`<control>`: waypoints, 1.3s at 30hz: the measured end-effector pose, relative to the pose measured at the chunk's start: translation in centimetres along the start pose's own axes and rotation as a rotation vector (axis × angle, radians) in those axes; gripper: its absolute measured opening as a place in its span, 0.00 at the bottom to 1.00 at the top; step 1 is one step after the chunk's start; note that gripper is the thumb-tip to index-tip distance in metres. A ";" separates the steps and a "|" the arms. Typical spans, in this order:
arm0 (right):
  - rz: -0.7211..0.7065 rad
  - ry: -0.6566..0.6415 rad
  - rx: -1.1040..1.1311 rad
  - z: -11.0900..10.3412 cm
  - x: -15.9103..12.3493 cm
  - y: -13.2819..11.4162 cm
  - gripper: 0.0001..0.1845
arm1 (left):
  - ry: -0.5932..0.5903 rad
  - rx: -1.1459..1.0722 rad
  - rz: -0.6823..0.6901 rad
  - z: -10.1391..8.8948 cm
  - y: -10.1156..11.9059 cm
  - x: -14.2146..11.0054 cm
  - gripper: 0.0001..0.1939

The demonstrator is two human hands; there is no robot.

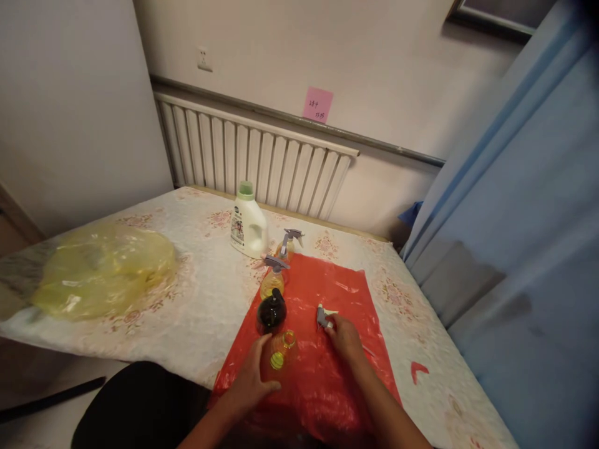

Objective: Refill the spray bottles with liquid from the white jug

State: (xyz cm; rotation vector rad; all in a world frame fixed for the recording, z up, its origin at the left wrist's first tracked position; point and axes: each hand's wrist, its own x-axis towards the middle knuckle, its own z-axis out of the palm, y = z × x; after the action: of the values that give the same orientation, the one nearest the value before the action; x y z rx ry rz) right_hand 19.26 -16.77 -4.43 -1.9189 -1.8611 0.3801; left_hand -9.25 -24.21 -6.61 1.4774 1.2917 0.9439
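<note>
One red sheet (337, 280), toward its left edge two spray-topped bottles (272, 287), one black bottle (270, 316), one topless bottle (282, 354), one loose spray head (322, 317), one white jug (250, 227), one yellow bag (105, 271), one red scrap (417, 370)

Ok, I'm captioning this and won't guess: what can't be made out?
All in the head view:
Spray head: gripped part covered by the right hand.
Rear spray bottle: base hidden behind the front spray bottle.
Label on the white jug: print too small to read.
Wall frame: upper part cut off by the top edge.
</note>
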 end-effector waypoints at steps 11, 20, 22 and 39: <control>-0.039 0.196 0.245 -7.2 5.4 -4.8 0.12 | 0.455 -0.168 0.007 -6.7 -0.6 5.0 0.19; -0.222 0.083 0.365 -7.1 18.0 -22.4 0.10 | 0.487 -0.236 0.011 -10.6 -4.8 10.5 0.18; -0.228 0.041 0.303 -5.5 21.3 -25.8 0.09 | 0.496 -0.223 0.021 -11.0 -5.2 11.1 0.17; 0.097 -0.395 0.109 4.9 31.4 -29.1 0.19 | 0.433 -0.100 0.016 -11.9 -5.4 11.7 0.08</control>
State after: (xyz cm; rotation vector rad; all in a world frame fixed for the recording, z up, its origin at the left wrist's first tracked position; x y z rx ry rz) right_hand -6.70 14.95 8.81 -1.9705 -1.9353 0.9312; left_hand -20.21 -10.71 -8.79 1.2469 1.5122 1.3715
